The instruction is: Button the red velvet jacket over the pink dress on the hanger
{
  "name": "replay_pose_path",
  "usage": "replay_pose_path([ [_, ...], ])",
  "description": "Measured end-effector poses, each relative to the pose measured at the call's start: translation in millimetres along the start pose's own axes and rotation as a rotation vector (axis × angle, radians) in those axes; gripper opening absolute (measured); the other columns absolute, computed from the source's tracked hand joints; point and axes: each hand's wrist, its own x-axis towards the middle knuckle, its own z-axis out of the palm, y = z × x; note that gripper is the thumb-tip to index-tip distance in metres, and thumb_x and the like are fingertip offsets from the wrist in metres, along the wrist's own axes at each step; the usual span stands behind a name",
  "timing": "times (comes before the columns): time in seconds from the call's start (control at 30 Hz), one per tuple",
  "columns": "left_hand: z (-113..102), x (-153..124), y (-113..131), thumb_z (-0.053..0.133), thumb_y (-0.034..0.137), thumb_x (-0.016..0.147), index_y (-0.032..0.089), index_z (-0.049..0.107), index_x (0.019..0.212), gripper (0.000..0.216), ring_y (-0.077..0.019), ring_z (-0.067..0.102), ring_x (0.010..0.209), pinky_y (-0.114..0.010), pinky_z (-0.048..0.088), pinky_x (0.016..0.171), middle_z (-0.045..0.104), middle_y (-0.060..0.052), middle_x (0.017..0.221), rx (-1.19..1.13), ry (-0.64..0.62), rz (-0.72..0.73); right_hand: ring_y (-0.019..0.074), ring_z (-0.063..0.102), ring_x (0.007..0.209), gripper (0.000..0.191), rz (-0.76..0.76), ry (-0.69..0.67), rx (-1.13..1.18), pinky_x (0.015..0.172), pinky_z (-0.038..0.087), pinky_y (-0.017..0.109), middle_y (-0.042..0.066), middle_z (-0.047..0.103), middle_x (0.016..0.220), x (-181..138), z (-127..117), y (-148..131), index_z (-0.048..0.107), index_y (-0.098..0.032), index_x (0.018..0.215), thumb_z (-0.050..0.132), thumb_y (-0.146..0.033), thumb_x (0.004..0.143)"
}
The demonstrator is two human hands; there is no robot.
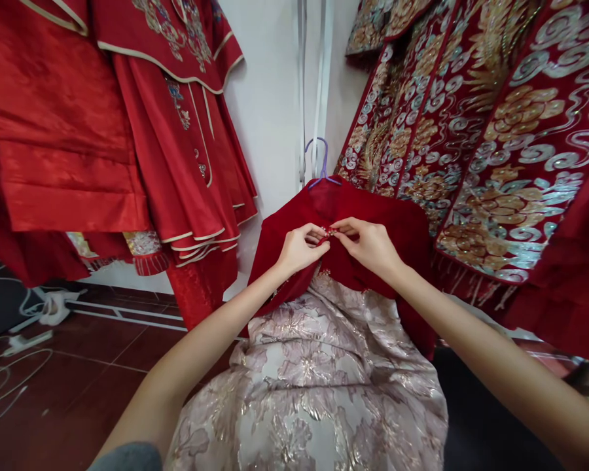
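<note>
A dark red jacket hangs on a purple hanger in front of me, over a pale pink floral brocade skirt. My left hand and my right hand meet at the jacket's front, just under the collar. Both pinch a small beaded fastening between thumb and fingertips. The fingers of each hand are curled and closed on it.
Plain red satin garments hang at the left. Heavily embroidered red, gold and silver robes hang at the right. A white wall stands behind. White cables and a power strip lie on the dark red floor tiles at lower left.
</note>
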Motion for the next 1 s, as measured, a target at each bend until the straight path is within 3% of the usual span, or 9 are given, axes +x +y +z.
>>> replay_pose_path([
  [0.13, 0.3, -3.4, 8.6, 0.063, 0.030, 0.077, 0.016, 0.065, 0.085, 0.017, -0.0149, 0.067, 0.076, -0.025, 0.053, 0.068, 0.071, -0.007, 0.088, 0.039, 0.001, 0.034, 0.0178, 0.068, 0.085, 0.023, 0.002, -0.003, 0.068, 0.081, 0.054, 0.031, 0.002, 0.072, 0.096, -2.5, -3.4, -1.7, 0.067, -0.022, 0.102, 0.054, -0.021, 0.084],
  [0.37, 7.9, 7.4, 1.3, 0.066, 0.026, 0.073, 0.019, 0.065, 0.080, 0.010, -0.0146, 0.066, 0.071, -0.025, 0.051, 0.068, 0.070, -0.002, 0.077, 0.241, 0.048, 0.044, 0.0180, 0.069, 0.082, 0.019, 0.067, -0.017, 0.174, 0.079, 0.057, 0.032, 0.003, 0.072, 0.090, 0.9, -2.6, 5.5, 0.067, -0.021, 0.097, 0.059, -0.028, 0.082],
  [0.77, 7.7, 10.3, 6.1, 0.065, 0.027, 0.075, 0.019, 0.064, 0.078, 0.009, -0.0168, 0.066, 0.073, -0.026, 0.050, 0.067, 0.072, -0.004, 0.081, 0.320, 0.016, 0.056, 0.0195, 0.069, 0.085, 0.024, 0.111, -0.047, 0.265, 0.077, 0.059, 0.034, 0.004, 0.072, 0.091, 2.5, -1.1, 17.9, 0.067, -0.020, 0.098, 0.061, -0.036, 0.081],
  [1.0, 6.6, 17.2, 6.3, 0.065, 0.030, 0.078, 0.020, 0.068, 0.082, 0.011, -0.0198, 0.067, 0.075, -0.030, 0.051, 0.071, 0.072, -0.005, 0.084, 0.397, -0.035, 0.094, 0.0180, 0.069, 0.078, 0.020, 0.069, 0.023, 0.228, 0.078, 0.058, 0.033, 0.004, 0.072, 0.086, 4.3, 0.4, 19.0, 0.066, -0.019, 0.089, 0.068, -0.034, 0.076],
])
